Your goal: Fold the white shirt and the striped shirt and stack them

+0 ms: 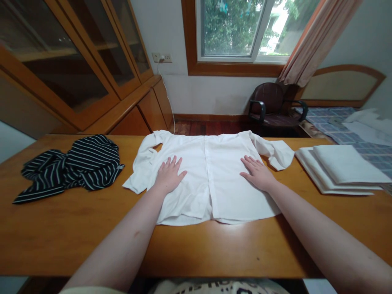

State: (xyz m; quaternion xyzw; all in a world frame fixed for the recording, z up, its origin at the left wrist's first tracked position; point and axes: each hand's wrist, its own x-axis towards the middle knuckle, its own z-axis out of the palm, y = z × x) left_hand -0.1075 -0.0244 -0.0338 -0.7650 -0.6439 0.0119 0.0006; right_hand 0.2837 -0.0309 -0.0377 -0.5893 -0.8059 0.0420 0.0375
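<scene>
A white button-front shirt (196,179) lies spread on the wooden table, its hem toward me and its collar end at the far edge. Its left-side sleeve (141,167) is bent outward and down, while the other sleeve (275,152) stretches out to the right. My left hand (169,176) rests flat on the left half of the shirt with fingers spread. On the right half, my right hand (256,173) lies palm down, fingers extended. Neither hand grips the cloth.
A crumpled black-and-white striped garment (88,163) lies on the table (92,228) at left. Flat white folded pieces (346,167) are stacked at right. Beyond the table are a glass-door cabinet (122,81), a dark armchair (272,104) and a bed (339,122).
</scene>
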